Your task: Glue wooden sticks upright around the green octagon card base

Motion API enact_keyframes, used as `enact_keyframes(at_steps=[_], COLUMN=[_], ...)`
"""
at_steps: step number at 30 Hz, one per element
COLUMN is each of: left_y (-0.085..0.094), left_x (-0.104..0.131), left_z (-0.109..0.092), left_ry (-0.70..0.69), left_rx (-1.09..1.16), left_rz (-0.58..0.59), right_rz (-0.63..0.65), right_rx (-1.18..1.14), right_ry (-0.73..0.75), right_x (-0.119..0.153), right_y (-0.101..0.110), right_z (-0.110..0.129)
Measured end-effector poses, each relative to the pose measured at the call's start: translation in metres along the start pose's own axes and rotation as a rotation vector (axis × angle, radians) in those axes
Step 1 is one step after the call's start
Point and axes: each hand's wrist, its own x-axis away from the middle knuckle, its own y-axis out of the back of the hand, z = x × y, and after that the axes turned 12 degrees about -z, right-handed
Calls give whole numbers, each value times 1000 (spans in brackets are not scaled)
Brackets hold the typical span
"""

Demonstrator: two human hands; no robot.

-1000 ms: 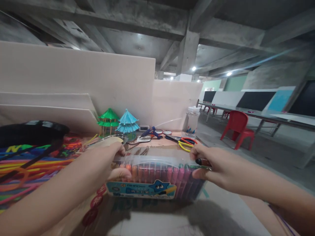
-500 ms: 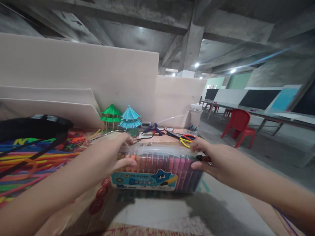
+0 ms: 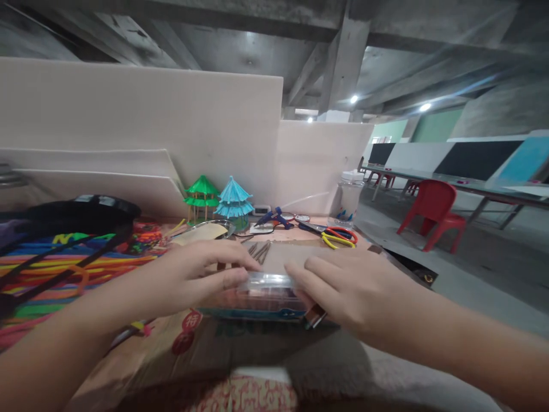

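A clear plastic marker case (image 3: pixel 274 280) stands in front of me on cardboard, its see-through top edge towards me and its blue label strip low down. My left hand (image 3: pixel 214 269) is closed on the left part of that top edge, fingers behind and thumb in front. My right hand (image 3: pixel 343 280) lies over the right end of the case, its fingers bent. Under its palm a brown-bodied marker (image 3: pixel 316 316) sticks out, held against the case. The markers inside are blurred and mostly hidden.
Behind the case lie brown sticks (image 3: pixel 259 252), scissors (image 3: pixel 338 236) and a blue glue gun (image 3: pixel 277 217). Green (image 3: pixel 203 197) and blue (image 3: pixel 234 203) paper pavilions stand further back. Coloured pipe cleaners (image 3: pixel 51 280) cover the left side. A clear bottle (image 3: pixel 348 197) stands back right.
Both hands have moved inwards along the case top. The case now looks lower and tipped, with less of its front showing. The marker has moved inwards with my right hand.
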Motion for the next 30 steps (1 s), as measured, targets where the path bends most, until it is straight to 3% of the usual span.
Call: enact_keyframes(at_steps=[4,7,10,16,24,30], left_y=[1,-2,-6,-14,-22,-20], left_x=[7,9,11,11,10,-4], left_z=[-9,-18,-23,-19,-20,-3], left_ry=[8,72,83,-44,-11,-62], left_rx=[25,-1,-20,-81,-86,-231], left_rz=[124,140,100,32,-21,-238], right_rz=[-38,-22,-32,-56,-38,34], right_rx=[31,21,41,157,147,-18], right_ry=[146,197,210,190,57,177], right_x=[4,11,13,16,29,38], right_y=[-2,-4,-3,6,5,7], right_z=[9,17,22,32,29,47])
